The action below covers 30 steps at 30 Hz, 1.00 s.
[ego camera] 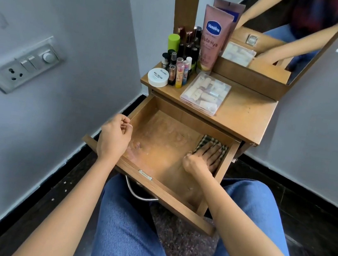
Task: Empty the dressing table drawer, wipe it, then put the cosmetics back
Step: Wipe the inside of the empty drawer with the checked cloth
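Note:
The wooden drawer is pulled out over my lap, and its stained floor holds only a cloth. My right hand lies inside it at the right wall, its straight fingers pressing a checked cloth flat on the drawer floor. My left hand rests on the drawer's left wall with its fingers curled loosely and nothing in it. The cosmetics stand on the dressing table top: a pink lotion tube, a white nail polish remover jar, several small bottles and lipsticks, and a clear plastic box of small tubes.
A mirror stands behind the table top and shows my arms. A wall with a switch plate is close on the left. My knees in blue jeans are under the drawer. The floor is dark.

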Each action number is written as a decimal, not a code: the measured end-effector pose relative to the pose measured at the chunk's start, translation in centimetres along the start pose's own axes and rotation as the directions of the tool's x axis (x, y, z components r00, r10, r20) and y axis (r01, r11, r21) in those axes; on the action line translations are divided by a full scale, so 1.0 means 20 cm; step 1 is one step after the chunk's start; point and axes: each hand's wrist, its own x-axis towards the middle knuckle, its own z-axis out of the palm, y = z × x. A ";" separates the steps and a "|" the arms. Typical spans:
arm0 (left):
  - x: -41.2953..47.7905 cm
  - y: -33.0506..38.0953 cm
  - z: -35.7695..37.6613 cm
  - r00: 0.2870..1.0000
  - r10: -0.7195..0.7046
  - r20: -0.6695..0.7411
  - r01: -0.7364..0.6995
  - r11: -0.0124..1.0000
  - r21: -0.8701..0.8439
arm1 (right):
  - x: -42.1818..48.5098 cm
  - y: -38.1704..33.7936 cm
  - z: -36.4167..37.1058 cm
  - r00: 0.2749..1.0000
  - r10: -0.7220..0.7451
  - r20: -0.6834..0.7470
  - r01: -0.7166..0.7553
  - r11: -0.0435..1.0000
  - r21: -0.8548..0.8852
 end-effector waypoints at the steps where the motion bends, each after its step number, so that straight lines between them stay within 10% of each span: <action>1: 0.00 0.00 0.00 1.000 0.000 -0.001 0.000 1.000 -0.001 | 0.00 -0.01 0.00 1.000 -0.002 -0.007 0.002 1.000 -0.006; 10: 0.01 0.01 0.00 1.000 0.015 0.018 -0.015 1.000 0.003 | -0.10 -0.01 0.06 0.951 -0.269 0.151 0.292 0.942 -0.163; 24: 0.00 -0.01 0.01 0.999 0.029 0.040 -0.028 1.000 -0.012 | 0.02 0.04 -0.08 0.995 -0.062 0.084 0.069 0.993 -0.091; 30: -0.01 0.00 0.01 0.998 0.034 0.044 -0.034 0.999 0.004 | -0.03 -0.07 -0.05 0.962 -0.265 0.066 0.272 0.951 -0.144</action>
